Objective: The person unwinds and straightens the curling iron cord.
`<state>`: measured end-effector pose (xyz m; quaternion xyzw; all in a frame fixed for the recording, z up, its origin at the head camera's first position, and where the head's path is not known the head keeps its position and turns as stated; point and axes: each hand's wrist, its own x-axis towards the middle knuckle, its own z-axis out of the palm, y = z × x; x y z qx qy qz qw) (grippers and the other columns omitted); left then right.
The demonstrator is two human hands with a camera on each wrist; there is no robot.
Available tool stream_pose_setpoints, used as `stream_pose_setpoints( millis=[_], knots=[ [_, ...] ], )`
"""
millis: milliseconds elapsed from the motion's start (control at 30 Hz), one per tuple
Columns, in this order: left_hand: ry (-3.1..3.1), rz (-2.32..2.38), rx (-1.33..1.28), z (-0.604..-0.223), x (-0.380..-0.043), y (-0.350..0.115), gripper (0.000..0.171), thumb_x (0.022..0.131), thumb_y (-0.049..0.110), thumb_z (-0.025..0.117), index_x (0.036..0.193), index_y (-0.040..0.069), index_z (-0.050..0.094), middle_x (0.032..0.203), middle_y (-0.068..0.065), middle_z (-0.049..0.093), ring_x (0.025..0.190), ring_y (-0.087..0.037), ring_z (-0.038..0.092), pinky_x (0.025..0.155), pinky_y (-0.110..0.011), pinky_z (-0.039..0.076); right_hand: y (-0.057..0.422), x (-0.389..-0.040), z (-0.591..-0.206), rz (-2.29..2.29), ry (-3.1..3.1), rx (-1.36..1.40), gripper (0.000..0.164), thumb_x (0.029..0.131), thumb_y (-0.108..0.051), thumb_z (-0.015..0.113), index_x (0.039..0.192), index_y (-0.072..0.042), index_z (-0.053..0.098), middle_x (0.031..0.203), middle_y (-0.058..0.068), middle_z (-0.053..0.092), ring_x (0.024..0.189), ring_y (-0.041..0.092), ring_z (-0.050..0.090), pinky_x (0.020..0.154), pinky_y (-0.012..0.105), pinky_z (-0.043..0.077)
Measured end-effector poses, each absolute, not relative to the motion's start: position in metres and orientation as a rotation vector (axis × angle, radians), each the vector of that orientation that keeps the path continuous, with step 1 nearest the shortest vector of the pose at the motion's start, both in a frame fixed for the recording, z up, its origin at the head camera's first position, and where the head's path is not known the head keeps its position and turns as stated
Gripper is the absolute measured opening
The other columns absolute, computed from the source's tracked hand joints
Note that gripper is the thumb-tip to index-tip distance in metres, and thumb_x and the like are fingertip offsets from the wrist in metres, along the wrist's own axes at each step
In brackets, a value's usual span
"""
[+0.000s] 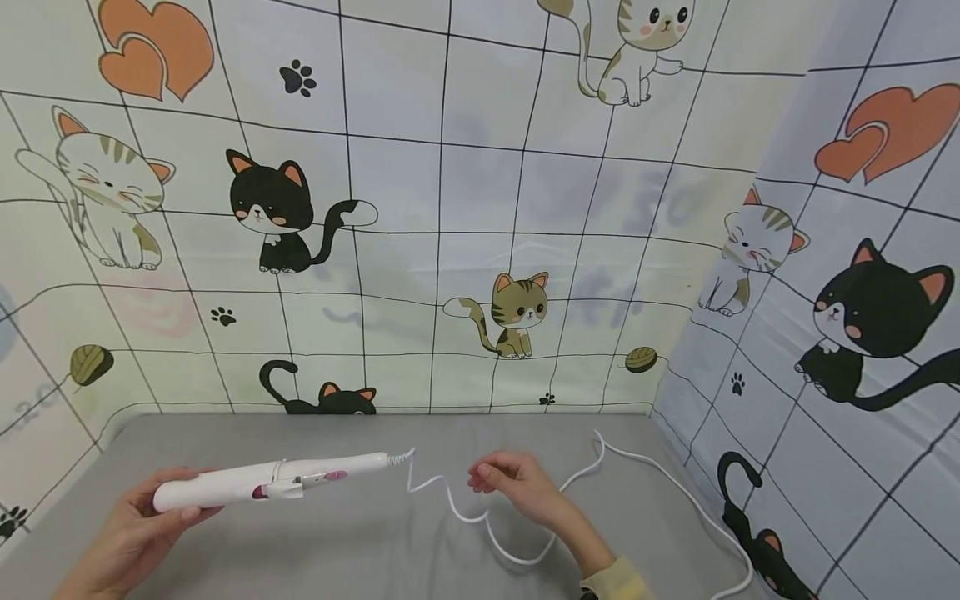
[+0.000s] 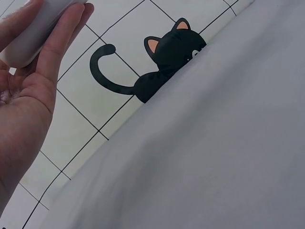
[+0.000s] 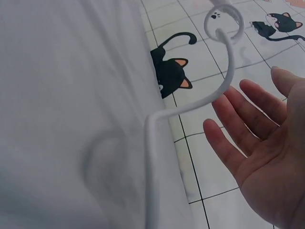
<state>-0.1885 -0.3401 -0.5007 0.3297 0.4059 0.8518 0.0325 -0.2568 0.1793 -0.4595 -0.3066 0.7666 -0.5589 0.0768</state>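
My left hand (image 1: 138, 533) holds the thick end of a white curling iron (image 1: 225, 487) between thumb and fingers. The iron lies nearly level above the grey surface, its small clip lever and purple markings facing me. From its right end, a white cord (image 1: 517, 561) leaves through a coiled sleeve. My right hand (image 1: 528, 492) hovers to the right of the iron, holding nothing, with fingers loosely bent. In the right wrist view the cord passes close by the fingertips; whether they touch cannot be told. The left wrist view shows only the iron's rounded end (image 2: 33, 38).
A grey cloth-covered tabletop (image 1: 337, 550) lies below both hands. The cord loops across it and runs off toward the lower right. Behind and to the right hang white gridded sheets (image 1: 405, 192) printed with cartoon cats, paws and hearts.
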Motion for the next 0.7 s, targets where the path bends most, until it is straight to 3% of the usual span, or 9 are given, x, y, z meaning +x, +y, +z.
stream_pose_setpoints(
  millis=[267,500,600,700],
  knots=[
    [1.225,2.608,1.049,-0.499,-0.189,-0.336,0.065,0.09,-0.036,0.027,0.138,-0.004,0.059,0.14,-0.021,0.061,0.125,-0.027,0.061,0.106,-0.047,0.051,0.165,-0.253,-0.461,-1.708,2.129,-0.966,0.031,0.109,-0.01,0.05,0.118,0.016,0.064,0.099,0.031,0.07,0.085,0.032,0.073,0.079,0.045,0.065],
    [1.264,2.613,1.061,-0.5,-0.191,-0.334,0.065,0.09,-0.036,0.029,0.139,-0.003,0.058,0.14,-0.02,0.061,0.126,-0.026,0.06,0.106,-0.047,0.052,0.155,-0.249,-0.465,-1.698,1.879,-0.889,0.044,0.112,-0.019,0.044,0.125,0.021,0.057,0.109,0.039,0.066,0.099,0.042,0.07,0.087,0.061,0.059],
    [1.273,2.639,1.031,-0.498,-0.19,-0.332,0.066,0.091,-0.035,0.029,0.139,-0.002,0.059,0.14,-0.018,0.061,0.125,-0.026,0.06,0.105,-0.046,0.053,0.154,-0.247,-0.469,-1.645,1.7,-0.843,0.05,0.113,-0.022,0.038,0.13,0.023,0.051,0.117,0.04,0.063,0.102,0.033,0.071,0.092,0.054,0.061],
    [1.261,2.686,1.009,-0.497,-0.19,-0.33,0.066,0.09,-0.036,0.029,0.138,-0.002,0.06,0.138,-0.019,0.063,0.124,-0.026,0.062,0.104,-0.046,0.053,0.154,-0.246,-0.472,-1.614,1.551,-0.819,0.053,0.114,-0.023,0.035,0.132,0.026,0.043,0.114,0.029,0.07,0.096,0.019,0.072,0.088,0.037,0.062]
  ],
)
